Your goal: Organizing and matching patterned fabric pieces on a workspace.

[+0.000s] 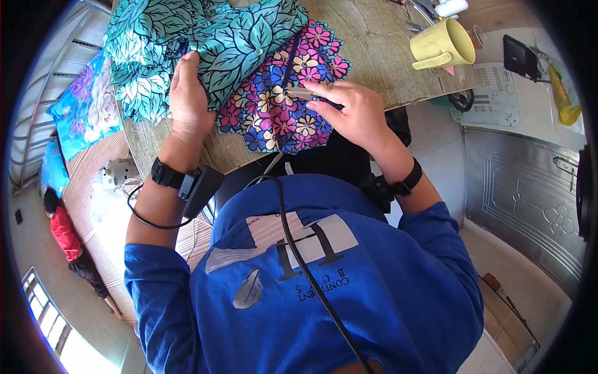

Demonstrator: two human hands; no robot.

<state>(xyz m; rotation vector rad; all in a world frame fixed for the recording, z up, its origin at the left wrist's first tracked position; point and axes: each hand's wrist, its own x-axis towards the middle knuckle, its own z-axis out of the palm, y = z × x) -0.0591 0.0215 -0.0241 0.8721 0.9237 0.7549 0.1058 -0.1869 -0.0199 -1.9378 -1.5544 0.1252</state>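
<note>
A teal fabric [243,47] with dark leaf outlines lies bunched across the table's far left. Beside it spreads a flower-print fabric [305,124] in pink, blue and cream with a scalloped edge, hanging over the table's near edge. My left hand [188,103] rests against the teal fabric, its fingers stretched out and its palm side partly hidden. Over the flower print, my right hand [352,109] is closed on a small pair of thread snips [301,93], with pale metal tips and a dark handle. The tips point left, at a dark strip on the print.
The wooden table [367,37] bears a yellow mug [441,45] and scissors [416,27] at the far right. A white side surface [489,93] holds a black object. A metal door [523,187] stands right. Further left, a person in red [65,234] is near a sewing machine [118,174].
</note>
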